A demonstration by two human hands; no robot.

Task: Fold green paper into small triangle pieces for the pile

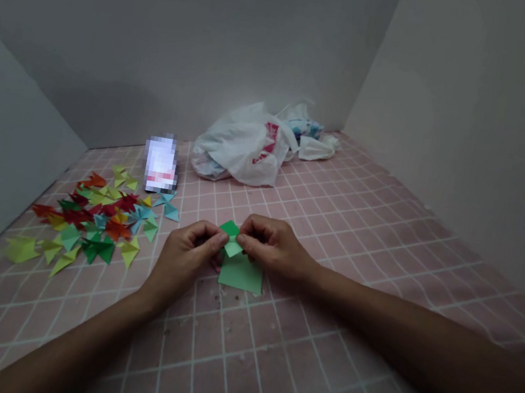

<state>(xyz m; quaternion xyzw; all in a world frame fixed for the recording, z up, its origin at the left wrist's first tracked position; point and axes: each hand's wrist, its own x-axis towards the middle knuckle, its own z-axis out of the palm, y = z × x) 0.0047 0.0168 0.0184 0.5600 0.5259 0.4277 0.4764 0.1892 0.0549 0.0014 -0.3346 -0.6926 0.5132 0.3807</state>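
Between my two hands is a small piece of folded green paper (232,247), darker green at its top and paler below. My left hand (195,247) pinches its left edge between thumb and fingers. On the opposite edge, my right hand (270,245) pinches it the same way. Just below, a light green paper square (241,275) lies flat on the checked pink cloth (194,354), partly hidden by the hands and the folded piece.
To the left spreads a pile of folded paper pieces (97,211) in red, orange, yellow, green and blue. A lit phone (161,165) stands behind it. White plastic bags (245,146) lie by the back wall, and walls close off both sides.
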